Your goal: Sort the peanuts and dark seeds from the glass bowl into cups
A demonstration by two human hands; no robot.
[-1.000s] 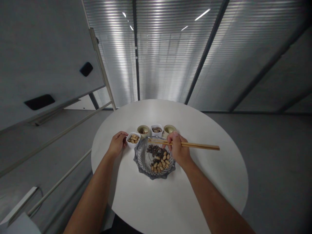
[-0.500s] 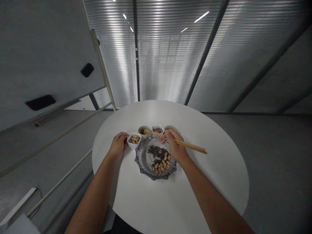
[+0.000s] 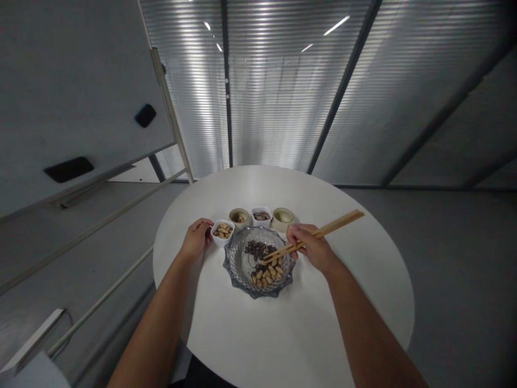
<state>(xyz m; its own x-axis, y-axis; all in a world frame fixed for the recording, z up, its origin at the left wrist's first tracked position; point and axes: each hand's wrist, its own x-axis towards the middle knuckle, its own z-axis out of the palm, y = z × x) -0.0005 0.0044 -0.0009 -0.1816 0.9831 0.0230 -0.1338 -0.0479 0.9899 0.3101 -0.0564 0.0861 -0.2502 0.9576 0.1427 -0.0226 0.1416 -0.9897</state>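
Note:
My right hand [image 3: 311,245] is closed around wooden chopsticks [image 3: 339,222]. Their tips reach into a scalloped glass bowl [image 3: 238,280], at the border between the peanuts [image 3: 269,275] on its near right side and the dark seeds or beans [image 3: 255,248] farther back. Whether the tips pinch a piece is too small to tell. At the left, the curled fingers of my left hand [image 3: 197,237] hold the side of a small white bowl [image 3: 218,241] containing pale and brown nuts.
Behind the glass bowl stand a beige cup [image 3: 233,218] with a few pale pieces, a white square bowl [image 3: 270,222] with dark striped pieces, and another beige cup [image 3: 283,216]. All rest on a round white table [image 3: 258,334]. A whiteboard frame [image 3: 180,129] stands left.
My right hand has moved right and toward me, uncovering the right beige cup. The chopstick tips have swung from the left beige cup down into the glass bowl. My left hand stays put.

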